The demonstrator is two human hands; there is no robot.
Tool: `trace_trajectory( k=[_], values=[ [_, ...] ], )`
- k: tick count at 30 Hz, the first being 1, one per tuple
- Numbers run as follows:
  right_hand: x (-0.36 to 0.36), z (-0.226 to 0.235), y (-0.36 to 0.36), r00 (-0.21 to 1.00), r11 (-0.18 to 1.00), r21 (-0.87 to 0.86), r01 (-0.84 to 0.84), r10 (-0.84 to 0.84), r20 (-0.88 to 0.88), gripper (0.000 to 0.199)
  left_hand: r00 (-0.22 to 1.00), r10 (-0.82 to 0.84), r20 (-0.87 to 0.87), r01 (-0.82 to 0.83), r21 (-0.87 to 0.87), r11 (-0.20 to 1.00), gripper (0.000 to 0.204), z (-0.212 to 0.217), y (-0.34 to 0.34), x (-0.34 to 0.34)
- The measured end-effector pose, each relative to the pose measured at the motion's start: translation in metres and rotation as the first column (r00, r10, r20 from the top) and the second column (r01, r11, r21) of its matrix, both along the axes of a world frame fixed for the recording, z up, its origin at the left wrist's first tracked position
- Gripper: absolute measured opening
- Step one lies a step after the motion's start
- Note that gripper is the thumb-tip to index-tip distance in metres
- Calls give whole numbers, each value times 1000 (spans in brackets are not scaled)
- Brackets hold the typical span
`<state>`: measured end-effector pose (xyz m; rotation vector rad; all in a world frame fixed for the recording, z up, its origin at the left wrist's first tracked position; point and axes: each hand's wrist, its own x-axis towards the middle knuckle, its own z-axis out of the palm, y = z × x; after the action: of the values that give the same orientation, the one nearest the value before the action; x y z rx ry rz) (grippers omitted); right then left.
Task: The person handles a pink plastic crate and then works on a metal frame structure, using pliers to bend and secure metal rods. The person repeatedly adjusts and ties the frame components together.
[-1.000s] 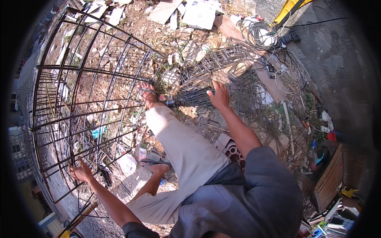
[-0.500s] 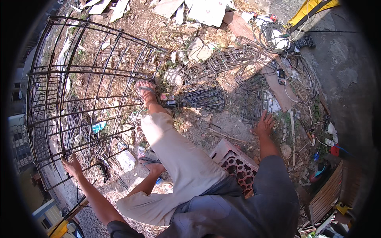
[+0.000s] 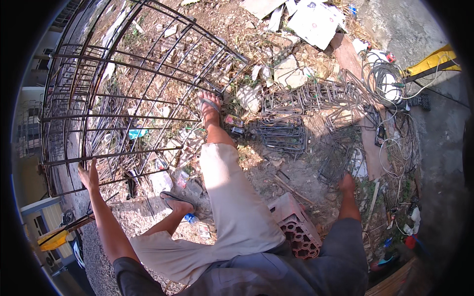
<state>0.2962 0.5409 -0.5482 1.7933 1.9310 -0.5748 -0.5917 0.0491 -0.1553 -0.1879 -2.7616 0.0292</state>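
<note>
Rubble ground (image 3: 301, 172): spread left hand (image 3: 89, 176) is noted at dark steel-bar cage's (image 3: 123, 116) near edge; right hand (image 3: 347, 183) moved off grey bent-steel rectangles (image 3: 282, 134), grip undetermined.

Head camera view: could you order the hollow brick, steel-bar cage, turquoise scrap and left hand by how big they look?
Largest to smallest:
1. Steel-bar cage
2. Hollow brick
3. Left hand
4. Turquoise scrap

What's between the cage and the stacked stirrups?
In the head view, going from cage to stirrups: the front foot, then a small red-and-yellow packet with a small pale item beside it.
</note>
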Motion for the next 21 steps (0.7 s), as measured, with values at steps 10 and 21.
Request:
trace_trajectory(
  k=[10, 21],
  values=[
    [30, 141, -20, 985, 907, 404, 116, -54, -163, 45, 983, 102, -153, -117, -91, 989, 106, -26, -12, 79],
    [-137, 376, 26, 760, 666, 721, -190, 565, -321, 25, 962, -204, -179, 240, 205, 949, 87, -33, -20, 100]
  ],
)
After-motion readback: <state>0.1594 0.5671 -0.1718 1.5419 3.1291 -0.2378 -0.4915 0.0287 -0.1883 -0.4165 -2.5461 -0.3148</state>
